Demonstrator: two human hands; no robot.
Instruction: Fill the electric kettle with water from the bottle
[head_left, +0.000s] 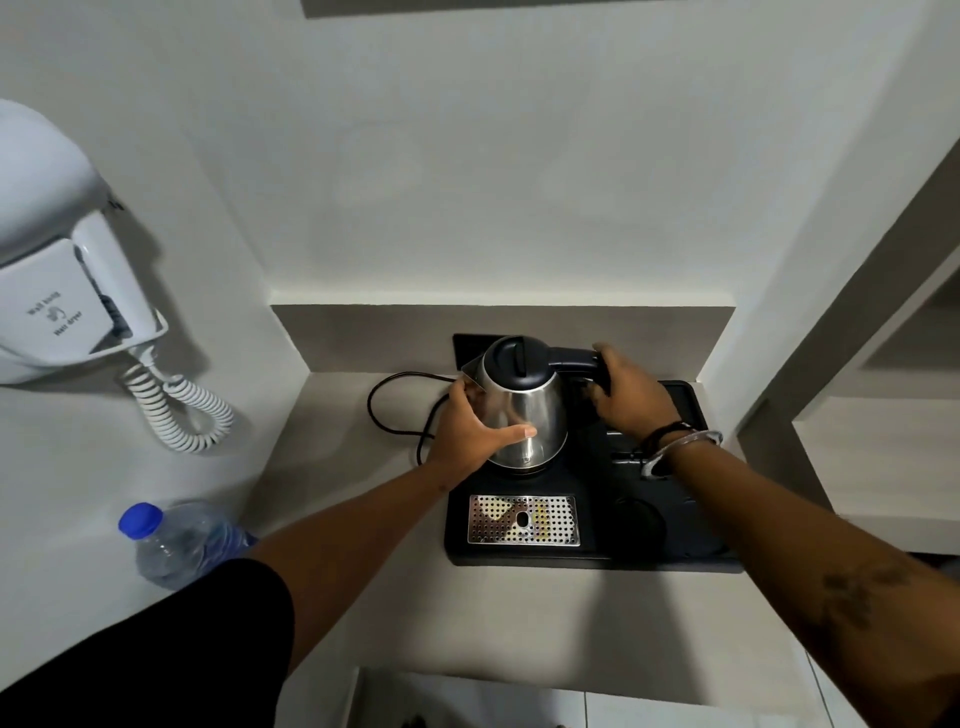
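Note:
A steel electric kettle (530, 405) with a black shut lid and black handle stands on its base on a black tray (680, 410). My left hand (467, 423) is wrapped around the kettle's left side, thumb across the front. My right hand (626, 389) grips the black handle at the right. A clear water bottle (179, 543) with a blue cap sits at the lower left, apart from both hands, partly hidden behind my left arm and black sleeve.
The tray holds a perforated metal drip grate (523, 519) in front of the kettle. A black power cord (395, 400) loops on the counter left of the kettle. A white wall hair dryer (57, 280) with coiled cord hangs on the left wall. Walls close the nook on both sides.

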